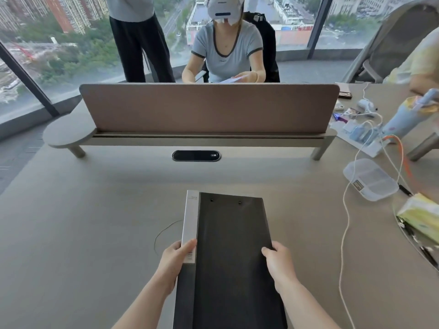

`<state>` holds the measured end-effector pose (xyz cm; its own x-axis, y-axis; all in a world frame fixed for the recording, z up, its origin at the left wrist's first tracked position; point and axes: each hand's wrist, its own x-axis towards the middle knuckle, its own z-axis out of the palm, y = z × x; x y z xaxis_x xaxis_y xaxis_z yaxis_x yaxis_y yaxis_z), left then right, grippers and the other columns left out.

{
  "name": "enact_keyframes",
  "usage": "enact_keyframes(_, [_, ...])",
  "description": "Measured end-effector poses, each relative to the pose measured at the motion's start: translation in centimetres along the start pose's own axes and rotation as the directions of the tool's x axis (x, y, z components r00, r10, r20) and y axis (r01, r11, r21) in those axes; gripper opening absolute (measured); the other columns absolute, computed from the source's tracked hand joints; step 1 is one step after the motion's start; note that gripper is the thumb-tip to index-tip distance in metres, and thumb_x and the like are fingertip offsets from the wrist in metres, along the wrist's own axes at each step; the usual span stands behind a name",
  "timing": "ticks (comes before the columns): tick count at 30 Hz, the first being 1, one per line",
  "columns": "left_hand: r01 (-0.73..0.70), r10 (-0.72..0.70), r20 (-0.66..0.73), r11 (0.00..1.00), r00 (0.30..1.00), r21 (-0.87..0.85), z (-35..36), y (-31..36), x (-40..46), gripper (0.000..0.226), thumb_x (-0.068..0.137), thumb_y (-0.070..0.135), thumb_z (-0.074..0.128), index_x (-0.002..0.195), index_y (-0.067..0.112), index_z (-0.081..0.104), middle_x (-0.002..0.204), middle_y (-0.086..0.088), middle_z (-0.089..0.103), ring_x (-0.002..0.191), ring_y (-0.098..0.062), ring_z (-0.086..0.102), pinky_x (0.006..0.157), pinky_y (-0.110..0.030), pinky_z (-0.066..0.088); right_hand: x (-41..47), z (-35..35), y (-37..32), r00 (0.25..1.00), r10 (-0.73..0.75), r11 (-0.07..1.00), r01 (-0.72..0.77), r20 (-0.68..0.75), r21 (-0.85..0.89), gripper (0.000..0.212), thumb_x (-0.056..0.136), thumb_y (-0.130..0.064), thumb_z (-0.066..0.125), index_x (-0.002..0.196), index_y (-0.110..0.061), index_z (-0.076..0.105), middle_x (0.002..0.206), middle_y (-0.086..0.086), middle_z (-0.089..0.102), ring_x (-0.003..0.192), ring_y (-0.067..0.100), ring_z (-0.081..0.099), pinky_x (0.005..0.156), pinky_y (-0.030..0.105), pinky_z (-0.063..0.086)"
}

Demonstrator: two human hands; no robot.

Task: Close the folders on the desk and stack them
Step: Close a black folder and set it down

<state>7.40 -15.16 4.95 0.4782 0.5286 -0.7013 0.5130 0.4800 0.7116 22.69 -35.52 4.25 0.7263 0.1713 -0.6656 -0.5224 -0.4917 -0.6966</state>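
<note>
A closed black folder (234,238) with a white-grey spine label (190,217) lies lengthwise on the grey desk (83,222), right in front of me. It looks thick, and I cannot tell whether it is one folder or a stack. My left hand (174,260) grips its left edge at the spine, thumb on top. At the right edge, my right hand (280,260) holds the cover with the thumb over it.
A brown divider screen (209,108) on a low shelf crosses the desk behind; a person sits beyond it. To the right lie a clear plastic box (370,179), white cables (344,222), a tissue pack (420,217) and small items. A thin wire (164,231) lies left of the folder.
</note>
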Motion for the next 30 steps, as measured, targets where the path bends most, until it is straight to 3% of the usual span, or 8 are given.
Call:
enact_keyframes(3, [0.006,-0.007,0.006,0.999,1.000,0.035,0.1,-1.0,-0.1,0.040,0.080,0.040,0.075,0.103,0.007,0.070,0.093,-0.016,0.078,0.091,-0.039,0.073,0.085,-0.052,0.059,0.1,-0.3,1.5,1.000,0.014,1.000,-0.014,0.008,-0.005,0.020,0.087,-0.005,0.050,0.091,-0.009,0.069,0.095,0.016,0.074,0.075,0.026,0.061,0.067,0.033,0.047])
enact_keyframes(6, [0.005,-0.007,0.015,0.996,1.000,0.092,0.2,-1.6,0.0,0.049,0.072,0.047,0.073,0.102,0.009,0.070,0.091,-0.013,0.078,0.084,-0.033,0.075,0.073,-0.043,0.062,0.2,-0.2,2.6,1.000,0.008,1.000,-0.008,-0.011,-0.016,0.021,0.088,-0.005,0.050,0.089,-0.013,0.070,0.091,0.009,0.075,0.084,0.031,0.068,0.069,0.034,0.049])
enact_keyframes(11, [0.007,-0.013,0.029,0.983,1.000,0.181,0.4,-2.1,0.4,0.029,0.088,0.037,0.068,0.102,0.012,0.069,0.090,-0.011,0.076,0.074,-0.021,0.072,0.059,-0.028,0.056,0.6,0.1,3.7,0.997,0.035,0.999,-0.036,-0.072,-0.019,0.020,0.088,-0.006,0.050,0.087,-0.015,0.069,0.095,0.014,0.073,0.075,0.028,0.059,0.065,0.033,0.045])
enact_keyframes(15, [0.015,-0.020,0.024,0.980,1.000,0.200,0.5,-2.2,0.7,0.027,0.088,0.038,0.067,0.098,0.013,0.069,0.090,-0.011,0.076,0.074,-0.021,0.071,0.062,-0.029,0.058,1.4,0.5,4.5,0.993,0.042,0.997,-0.049,-0.114,-0.057,0.018,0.082,-0.010,0.050,0.088,-0.006,0.066,0.094,0.020,0.071,0.067,0.024,0.053,0.062,0.032,0.042])
enact_keyframes(18, [0.005,-0.010,0.020,0.975,1.000,0.220,0.6,-2.1,0.9,0.028,0.088,0.039,0.067,0.096,0.012,0.069,0.090,-0.011,0.076,0.076,-0.023,0.071,0.068,-0.033,0.058,1.6,0.7,4.3,0.989,0.041,0.994,-0.055,-0.145,-0.097,0.017,0.076,-0.010,0.048,0.082,-0.002,0.061,0.074,0.014,0.065,0.062,0.023,0.046,0.060,0.031,0.037])
enact_keyframes(20, [0.007,-0.010,0.013,0.972,1.000,0.234,0.7,-2.2,1.2,0.031,0.088,0.041,0.066,0.098,0.012,0.069,0.093,-0.012,0.076,0.086,-0.027,0.073,0.075,-0.039,0.059,1.2,0.7,3.6,0.988,0.034,0.991,-0.053,-0.148,-0.123,0.008,0.076,-0.006,0.046,0.070,-0.007,0.051,0.065,0.006,0.050,0.061,0.023,0.037,0.057,0.031,0.030])
enact_keyframes(23, [0.011,-0.013,0.007,0.964,1.000,0.264,0.8,-2.3,1.5,0.035,0.087,0.046,0.065,0.099,0.013,0.069,0.096,-0.012,0.075,0.091,-0.030,0.073,0.082,-0.044,0.059,1.4,0.6,3.2,0.989,0.022,0.986,-0.045,-0.150,-0.158,0.021,0.074,-0.001,0.045,0.063,-0.017,0.037,0.061,0.001,0.038,0.060,0.022,0.029,0.055,0.031,0.022])
enact_keyframes(30, [-0.003,0.005,-0.004,0.953,1.000,0.303,0.9,-2.5,1.7,0.040,0.087,0.050,0.065,0.095,0.011,0.068,0.094,-0.014,0.073,0.090,-0.031,0.071,0.079,-0.042,0.058,2.0,0.7,3.7,0.984,0.010,0.976,-0.049,-0.179,-0.212,0.029,0.069,0.001,0.045,0.063,-0.020,0.026,0.059,-0.001,0.027,0.064,0.021,0.023,0.057,0.032,0.015])
